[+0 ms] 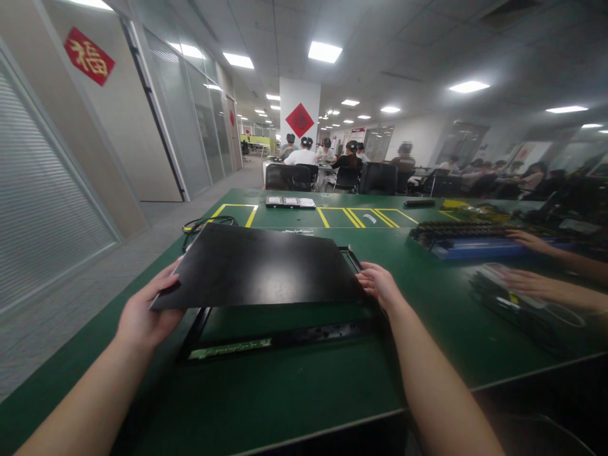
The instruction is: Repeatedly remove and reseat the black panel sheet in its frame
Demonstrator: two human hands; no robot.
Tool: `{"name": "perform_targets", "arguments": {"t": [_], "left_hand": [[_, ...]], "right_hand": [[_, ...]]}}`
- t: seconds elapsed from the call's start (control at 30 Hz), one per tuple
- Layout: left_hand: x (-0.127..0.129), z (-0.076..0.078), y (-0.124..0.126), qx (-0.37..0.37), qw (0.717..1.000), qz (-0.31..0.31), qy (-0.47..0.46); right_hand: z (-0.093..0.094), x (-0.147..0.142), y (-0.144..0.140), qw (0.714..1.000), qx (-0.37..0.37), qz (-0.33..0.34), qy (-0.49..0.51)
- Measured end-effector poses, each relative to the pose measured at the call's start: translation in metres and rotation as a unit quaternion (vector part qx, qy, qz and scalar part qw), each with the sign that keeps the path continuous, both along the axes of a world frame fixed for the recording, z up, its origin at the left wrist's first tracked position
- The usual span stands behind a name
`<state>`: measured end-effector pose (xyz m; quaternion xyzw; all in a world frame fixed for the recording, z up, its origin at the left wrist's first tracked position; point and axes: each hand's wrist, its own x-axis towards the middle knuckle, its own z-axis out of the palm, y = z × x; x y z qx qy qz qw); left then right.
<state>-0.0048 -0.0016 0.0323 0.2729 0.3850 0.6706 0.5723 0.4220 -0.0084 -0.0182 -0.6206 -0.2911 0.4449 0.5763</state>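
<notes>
Black panel (pixel 259 266) over frame (pixel 285 335), hands gripping

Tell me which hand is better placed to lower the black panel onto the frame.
Probably the left hand: it grips the black panel at its near corner, while the right hand only touches its edge above the frame.

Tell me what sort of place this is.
Probably an open-plan assembly or electronics workshop. A long green work table carries yellow taped bays, both hands hold a black panel over a black frame, and a co-worker's hands work alongside.
</notes>
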Motion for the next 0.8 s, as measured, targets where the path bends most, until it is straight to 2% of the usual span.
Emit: {"name": "perform_targets", "arguments": {"t": [0.2,0.43,0.57,0.8], "left_hand": [[0.005,0.001,-0.004,0.0,1.0,-0.02,0.017],[0.011,0.003,-0.007,0.0,0.999,-0.017,0.032],[0.014,0.002,-0.008,-0.002,0.999,-0.032,0.041],[0.008,-0.013,-0.002,-0.01,0.996,-0.065,0.059]], "right_hand": [[0.0,-0.001,-0.002,0.997,0.028,-0.054,-0.052],[-0.016,0.01,0.004,0.987,0.038,-0.067,-0.141],[-0.023,0.018,0.008,0.977,0.016,-0.078,-0.195],[-0.021,0.027,0.002,0.946,-0.047,-0.084,-0.311]]}}
